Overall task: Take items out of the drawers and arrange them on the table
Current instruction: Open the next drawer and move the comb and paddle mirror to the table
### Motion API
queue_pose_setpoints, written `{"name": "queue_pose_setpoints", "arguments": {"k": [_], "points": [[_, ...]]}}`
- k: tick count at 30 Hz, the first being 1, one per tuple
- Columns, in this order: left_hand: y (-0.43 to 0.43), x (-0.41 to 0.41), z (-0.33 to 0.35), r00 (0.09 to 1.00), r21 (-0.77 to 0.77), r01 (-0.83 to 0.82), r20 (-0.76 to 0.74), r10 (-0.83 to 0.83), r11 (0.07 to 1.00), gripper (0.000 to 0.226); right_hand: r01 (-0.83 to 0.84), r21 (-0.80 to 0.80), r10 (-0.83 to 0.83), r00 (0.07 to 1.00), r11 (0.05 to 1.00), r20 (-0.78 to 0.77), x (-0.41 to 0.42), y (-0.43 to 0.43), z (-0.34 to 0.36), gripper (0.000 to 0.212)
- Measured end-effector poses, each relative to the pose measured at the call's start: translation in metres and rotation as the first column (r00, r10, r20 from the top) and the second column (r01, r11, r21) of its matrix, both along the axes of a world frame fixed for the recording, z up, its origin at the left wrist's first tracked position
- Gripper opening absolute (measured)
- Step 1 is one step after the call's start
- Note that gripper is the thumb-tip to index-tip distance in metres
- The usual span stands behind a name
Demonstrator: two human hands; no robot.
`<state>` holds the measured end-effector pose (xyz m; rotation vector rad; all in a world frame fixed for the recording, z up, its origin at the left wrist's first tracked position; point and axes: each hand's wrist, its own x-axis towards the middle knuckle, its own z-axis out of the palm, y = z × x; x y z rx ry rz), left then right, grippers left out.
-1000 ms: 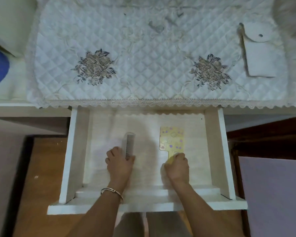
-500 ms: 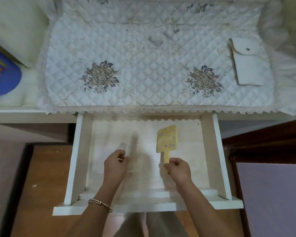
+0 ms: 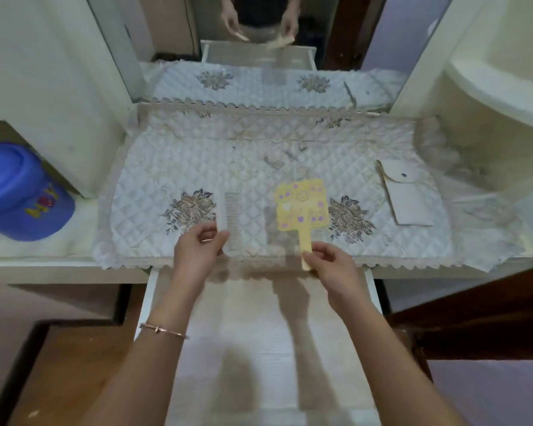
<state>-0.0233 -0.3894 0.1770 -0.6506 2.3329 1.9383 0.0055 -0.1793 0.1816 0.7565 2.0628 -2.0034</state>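
- Left hand (image 3: 199,247) is closed in a pinch on the lower end of a white comb (image 3: 230,222), thumb and fingers on either side; the teeth run along the comb's right edge and its length points away from the person.
- Right hand (image 3: 331,265) is closed on the handle of a yellow paddle-shaped mirror (image 3: 300,207), patterned side up, with the broad part lying forward over the cloth.
- Both items sit over the quilted table cover (image 3: 166,167), between its two embroidered flower patches; whether they touch the cloth cannot be told.
- Each is held by its near end, which judged from the pose lets it be laid down flat, side by side and parallel.
- Drawer (image 3: 259,333) stands pulled out below the table edge, and its visible floor shows nothing else.
- White pouch (image 3: 408,198) already lies on the cover, to the right and well apart.
- Blue tub (image 3: 19,192) stands to the left, off the cover.
- Judgement: the placing step is under way; release has not yet occurred.
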Motion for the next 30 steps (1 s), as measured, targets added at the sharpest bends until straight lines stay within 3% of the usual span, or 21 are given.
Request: {"name": "queue_pose_setpoints", "arguments": {"k": [3, 10, 14, 17, 23, 30], "points": [[0.021, -0.044, -0.001, 0.999, -0.01, 0.006, 0.042, -0.005, 1.0, 0.019, 0.04, 0.049, -0.041, 0.999, 0.998, 0.034, -0.053, 0.006, -0.011, 0.018], [0.042, -0.106, -0.029, 0.991, -0.245, 0.044, 0.135, -0.011, 0.969, 0.026, 0.008, 0.082, -0.017, 0.994, 0.997, 0.109, -0.118, 0.009, -0.031, 0.015], [0.044, -0.107, -0.039, 0.991, -0.422, 0.117, 0.111, -0.077, 0.899, 0.024, -0.084, 0.365, 0.074, 0.996, 0.927, 0.043, -0.119, 0.011, -0.039, 0.008], [0.041, -0.102, -0.041, 0.987, -0.54, 0.162, 0.085, -0.138, 0.826, 0.033, -0.146, 0.557, 0.163, 0.986, 0.818, 0.019, -0.114, 0.014, -0.043, 0.019], [0.019, -0.032, -0.027, 0.984, -0.556, 0.144, -0.01, -0.18, 0.819, 0.023, -0.237, 0.634, 0.305, 0.953, 0.736, 0.003, -0.057, 0.023, -0.045, 0.027], [-0.027, 0.124, -0.049, 0.903, -0.672, 0.409, 0.201, -0.38, 0.617, 0.022, -0.453, 0.66, 0.472, 0.866, 0.599, 0.166, 0.096, 0.03, -0.063, 0.021]]}}
